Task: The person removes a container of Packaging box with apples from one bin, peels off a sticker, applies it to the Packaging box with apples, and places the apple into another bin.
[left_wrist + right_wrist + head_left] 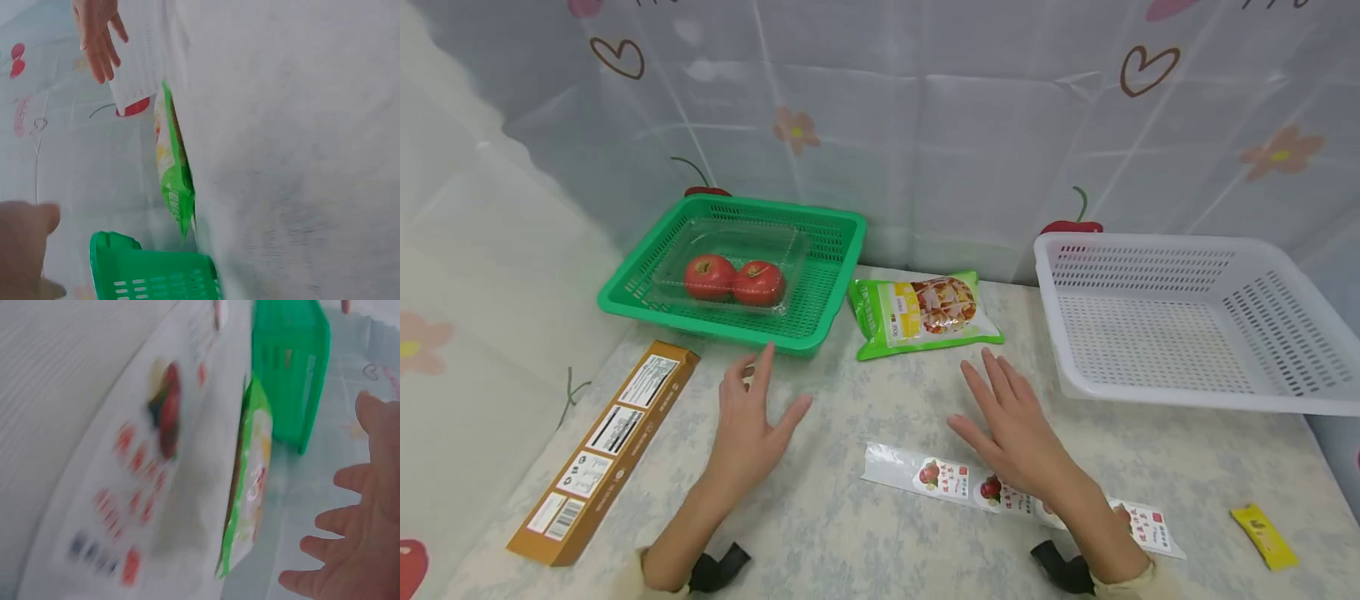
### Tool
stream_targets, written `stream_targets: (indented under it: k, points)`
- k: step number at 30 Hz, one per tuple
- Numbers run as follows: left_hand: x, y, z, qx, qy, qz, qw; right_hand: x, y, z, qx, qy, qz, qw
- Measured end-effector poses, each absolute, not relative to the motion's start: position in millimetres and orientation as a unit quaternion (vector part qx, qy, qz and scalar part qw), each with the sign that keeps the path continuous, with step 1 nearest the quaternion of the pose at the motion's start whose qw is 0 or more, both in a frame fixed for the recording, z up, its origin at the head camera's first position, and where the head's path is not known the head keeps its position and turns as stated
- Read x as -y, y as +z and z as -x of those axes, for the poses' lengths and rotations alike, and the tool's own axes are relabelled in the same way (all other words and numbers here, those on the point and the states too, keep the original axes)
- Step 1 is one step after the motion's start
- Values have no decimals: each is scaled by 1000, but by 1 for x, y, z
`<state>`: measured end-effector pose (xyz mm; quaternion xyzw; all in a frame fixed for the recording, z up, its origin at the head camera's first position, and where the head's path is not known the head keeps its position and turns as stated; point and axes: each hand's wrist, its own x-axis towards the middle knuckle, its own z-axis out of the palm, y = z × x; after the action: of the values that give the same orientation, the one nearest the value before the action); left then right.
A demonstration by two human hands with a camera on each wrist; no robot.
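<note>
My left hand [747, 437] hovers over the table in front of the green basket [775, 335], fingers spread and holding nothing. In that basket a clear plastic box [730, 237] contains two red tomatoes [709, 277]. My right hand [1018, 433] is above a strip of printed stickers [942, 477], its fingers extended toward the back; the hand and forearm cover part of the strip. Between and beyond both hands lies a green-and-white food packet [925, 312], seen edge-on in the right wrist view, where the right hand [369, 512] has its fingers apart.
A long brown carton [606, 454] lies at the left. At the right back stands a white basket [1060, 350] with slotted walls. Near the right front is a small yellow packet [1264, 537]. A printed curtain [917, 150] hangs behind the table.
</note>
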<state>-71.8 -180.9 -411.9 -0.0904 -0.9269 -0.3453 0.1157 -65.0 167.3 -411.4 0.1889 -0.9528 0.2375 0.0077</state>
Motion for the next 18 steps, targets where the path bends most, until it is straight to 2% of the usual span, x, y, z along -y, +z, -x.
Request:
stream_targets:
  k: [5, 7, 12, 18]
  points:
    - [188, -399, 91, 810, -583, -52, 26, -139, -393, 70, 916, 347, -199, 22]
    - [193, -395, 100, 766, -634, -105, 15, -122, -384, 76, 898, 387, -209, 30]
    - [199, -396, 123, 709, -687, -156, 42, -80, -363, 98, 842, 487, -231, 28]
    - [198, -403, 138, 718, -668, -176, 79, -31, -344, 133, 779, 592, -201, -42]
